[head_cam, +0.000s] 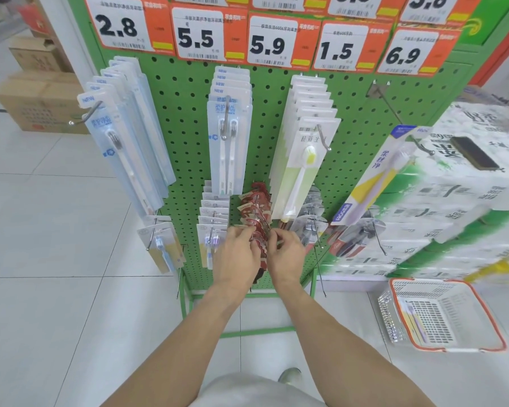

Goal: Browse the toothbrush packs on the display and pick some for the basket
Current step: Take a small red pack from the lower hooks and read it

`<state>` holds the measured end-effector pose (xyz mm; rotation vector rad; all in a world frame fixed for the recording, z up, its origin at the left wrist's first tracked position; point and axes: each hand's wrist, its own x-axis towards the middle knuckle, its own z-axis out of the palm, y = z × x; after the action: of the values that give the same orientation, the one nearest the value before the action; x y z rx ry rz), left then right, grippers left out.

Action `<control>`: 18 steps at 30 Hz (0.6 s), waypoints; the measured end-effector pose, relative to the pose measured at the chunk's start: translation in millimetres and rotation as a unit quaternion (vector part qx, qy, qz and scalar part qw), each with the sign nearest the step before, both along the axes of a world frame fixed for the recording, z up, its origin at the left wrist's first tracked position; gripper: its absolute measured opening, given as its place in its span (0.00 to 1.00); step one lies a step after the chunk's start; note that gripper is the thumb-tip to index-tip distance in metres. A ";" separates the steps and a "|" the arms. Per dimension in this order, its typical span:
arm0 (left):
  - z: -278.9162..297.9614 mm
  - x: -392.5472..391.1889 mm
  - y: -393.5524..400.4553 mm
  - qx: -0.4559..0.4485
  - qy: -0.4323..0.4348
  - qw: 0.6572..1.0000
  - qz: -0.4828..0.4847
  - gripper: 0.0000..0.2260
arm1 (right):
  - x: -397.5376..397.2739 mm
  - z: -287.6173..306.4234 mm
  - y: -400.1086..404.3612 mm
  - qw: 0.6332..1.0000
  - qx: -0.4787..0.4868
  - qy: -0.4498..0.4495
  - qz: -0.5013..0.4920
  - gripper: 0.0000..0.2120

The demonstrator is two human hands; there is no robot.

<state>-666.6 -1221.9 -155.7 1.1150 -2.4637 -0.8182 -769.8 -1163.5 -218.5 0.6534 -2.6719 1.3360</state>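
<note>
A green pegboard display [188,113] carries hooks of toothbrush packs. On a low middle hook hangs a row of red packs [256,207]. My left hand [237,254] pinches the front red packs from the left. From the right, my right hand [285,254] pinches the same packs with curled fingers. To the right, on the floor, stands a white basket with orange rim [488,306]; one pale pack [410,318] lies inside it.
Blue-white packs [124,148], twin-brush packs [229,130] and green-white packs [303,160] hang above. Silver packs [312,221] hang right of the red ones. Stacked tissue bales [453,201] stand at right. Cardboard boxes [39,98] sit at far left. Long bare hooks stick out low.
</note>
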 end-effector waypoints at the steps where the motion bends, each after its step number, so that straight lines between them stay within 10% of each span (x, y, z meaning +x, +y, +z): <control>1: 0.0 -0.1 0.0 0.001 0.002 1.000 0.000 0.17 | 0.2 1.1 -0.4 1.000 -0.005 -0.001 0.001 0.09; 18: 1.9 -1.9 3.5 -0.015 -0.015 1.000 -0.004 0.18 | 9.6 -30.1 24.6 0.990 -0.070 -0.092 -0.074 0.07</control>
<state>-668.6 -1218.4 -153.8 1.1160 -2.4977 -0.7682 -760.3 -1138.8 -248.6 0.3233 -2.6686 1.5942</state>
